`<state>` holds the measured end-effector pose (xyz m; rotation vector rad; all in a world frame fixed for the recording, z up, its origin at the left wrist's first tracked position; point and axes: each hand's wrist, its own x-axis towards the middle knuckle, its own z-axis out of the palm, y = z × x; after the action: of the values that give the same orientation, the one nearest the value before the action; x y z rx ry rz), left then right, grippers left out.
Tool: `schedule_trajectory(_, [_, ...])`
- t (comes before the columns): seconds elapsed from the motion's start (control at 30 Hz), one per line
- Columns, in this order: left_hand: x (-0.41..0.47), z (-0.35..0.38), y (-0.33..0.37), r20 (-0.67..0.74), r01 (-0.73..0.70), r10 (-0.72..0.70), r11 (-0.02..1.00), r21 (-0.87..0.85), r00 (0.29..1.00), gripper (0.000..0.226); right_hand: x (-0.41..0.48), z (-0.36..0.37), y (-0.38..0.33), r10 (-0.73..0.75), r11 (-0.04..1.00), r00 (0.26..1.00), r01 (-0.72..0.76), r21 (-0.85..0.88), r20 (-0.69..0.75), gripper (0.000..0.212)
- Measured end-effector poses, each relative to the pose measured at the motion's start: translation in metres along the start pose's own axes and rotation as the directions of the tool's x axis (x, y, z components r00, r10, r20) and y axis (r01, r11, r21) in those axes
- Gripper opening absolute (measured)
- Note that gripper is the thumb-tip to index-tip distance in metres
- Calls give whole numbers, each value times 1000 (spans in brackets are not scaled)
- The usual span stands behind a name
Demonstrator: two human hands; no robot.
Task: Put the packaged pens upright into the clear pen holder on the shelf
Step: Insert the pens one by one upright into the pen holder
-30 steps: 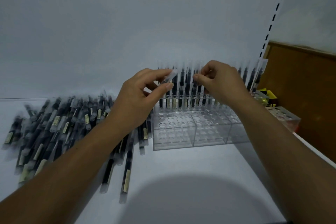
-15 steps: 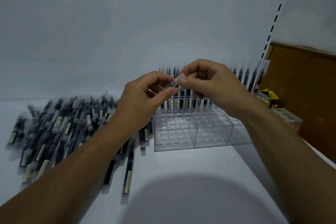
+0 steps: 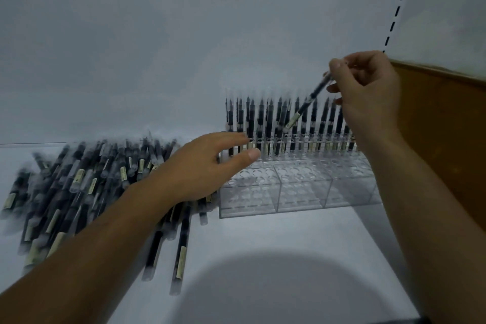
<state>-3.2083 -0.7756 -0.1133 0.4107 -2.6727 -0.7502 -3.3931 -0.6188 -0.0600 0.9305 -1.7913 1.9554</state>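
Pinching a tilted packaged pen [image 3: 310, 99] above the clear pen holder [image 3: 302, 193]: right hand [image 3: 368, 87]; left hand [image 3: 200, 168] spread, empty, over pen pile [image 3: 79, 187].

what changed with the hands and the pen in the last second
The left hand let go of the pen and dropped, open, over the left end of the holder. The right hand now pinches that pen alone and has lifted it up and right, tilted above the standing pens. The loose pile, holder and standing pens stayed put.
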Motion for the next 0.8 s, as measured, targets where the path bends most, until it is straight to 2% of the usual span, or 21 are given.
schedule_trajectory(0.17, [-2,-2,2,27,46,-46,999,-26,999,71,1,4,13,-92,979,995,97,-180,35,12])
schedule_trajectory(0.3, [-2,-2,2,20,48,-47,998,-35,999,72,-1,8,17,-117,958,988,138,-251,98,13])
schedule_trajectory(0.47, [-2,-3,4,14,35,-35,999,-25,999,66,-4,18,17,-31,926,969,120,-359,243,12])
schedule_trajectory(0.8, [-4,-3,5,17,19,-18,1000,-23,1000,59,4,24,6,30,854,967,106,-510,251,19])
